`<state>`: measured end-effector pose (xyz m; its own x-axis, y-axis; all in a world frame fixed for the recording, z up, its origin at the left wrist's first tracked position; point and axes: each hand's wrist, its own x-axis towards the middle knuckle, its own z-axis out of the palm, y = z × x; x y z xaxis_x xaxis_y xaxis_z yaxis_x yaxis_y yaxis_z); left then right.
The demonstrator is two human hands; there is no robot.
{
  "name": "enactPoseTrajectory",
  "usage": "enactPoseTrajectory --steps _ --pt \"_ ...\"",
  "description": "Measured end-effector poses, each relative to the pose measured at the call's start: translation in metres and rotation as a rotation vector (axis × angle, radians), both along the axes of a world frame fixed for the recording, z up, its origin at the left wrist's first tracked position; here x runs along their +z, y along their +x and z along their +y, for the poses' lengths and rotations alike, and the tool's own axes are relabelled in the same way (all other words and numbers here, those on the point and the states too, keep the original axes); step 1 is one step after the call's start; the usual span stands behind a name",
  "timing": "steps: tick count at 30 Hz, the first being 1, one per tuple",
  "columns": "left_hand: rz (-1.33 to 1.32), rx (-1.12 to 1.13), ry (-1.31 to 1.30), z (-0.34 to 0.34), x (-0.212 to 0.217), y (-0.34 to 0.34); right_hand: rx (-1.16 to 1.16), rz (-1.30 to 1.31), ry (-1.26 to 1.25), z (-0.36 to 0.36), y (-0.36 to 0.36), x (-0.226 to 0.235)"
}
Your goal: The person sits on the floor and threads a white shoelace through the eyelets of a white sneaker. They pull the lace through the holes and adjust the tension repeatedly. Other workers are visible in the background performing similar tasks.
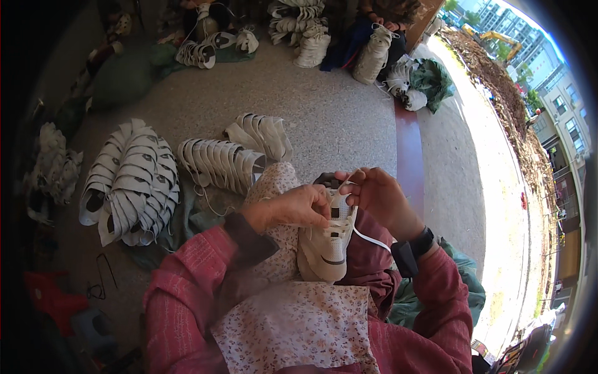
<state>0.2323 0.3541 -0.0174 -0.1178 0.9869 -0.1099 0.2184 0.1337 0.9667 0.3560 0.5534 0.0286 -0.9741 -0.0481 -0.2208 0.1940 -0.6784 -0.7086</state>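
Note:
A whitish shoe (324,255) with a dark curved line near its toe rests on my lap, toe toward me. My left hand (293,207) is closed in a pinch over its lacing, at the eyelets. Above the shoe's opening, my right hand (385,201) has its fingers curled with the white shoelace (372,240) between thumb and fingertips. A loose length of this lace hangs in a curve below the right hand. My fingers partly cover the shoe's tongue and upper eyelets.
Nested white shoe uppers (140,181) stand in a large stack at left; shorter rows (221,163) lie ahead of my knee. Other people sit at the far side among more stacks (311,47). A red object (56,299) is at lower left. Green cloth (464,280) lies at my right.

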Motion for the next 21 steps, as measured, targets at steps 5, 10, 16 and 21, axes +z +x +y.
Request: enactPoseTrajectory --steps 5,10,16,21 --pt "-0.276 -0.022 -0.123 -0.006 0.008 -0.013 -0.167 0.112 -0.251 0.067 -0.005 -0.023" --pt "-0.209 -0.092 -0.142 -0.006 0.009 -0.015 -0.704 0.107 -0.428 0.243 0.067 0.013" --pt "-0.345 -0.025 -0.123 0.003 0.002 -0.008 -1.057 0.154 -0.439 0.36 0.184 0.022" --pt "0.23 0.05 -0.038 0.007 0.026 0.005 -0.796 0.463 -0.117 0.227 0.153 0.08"
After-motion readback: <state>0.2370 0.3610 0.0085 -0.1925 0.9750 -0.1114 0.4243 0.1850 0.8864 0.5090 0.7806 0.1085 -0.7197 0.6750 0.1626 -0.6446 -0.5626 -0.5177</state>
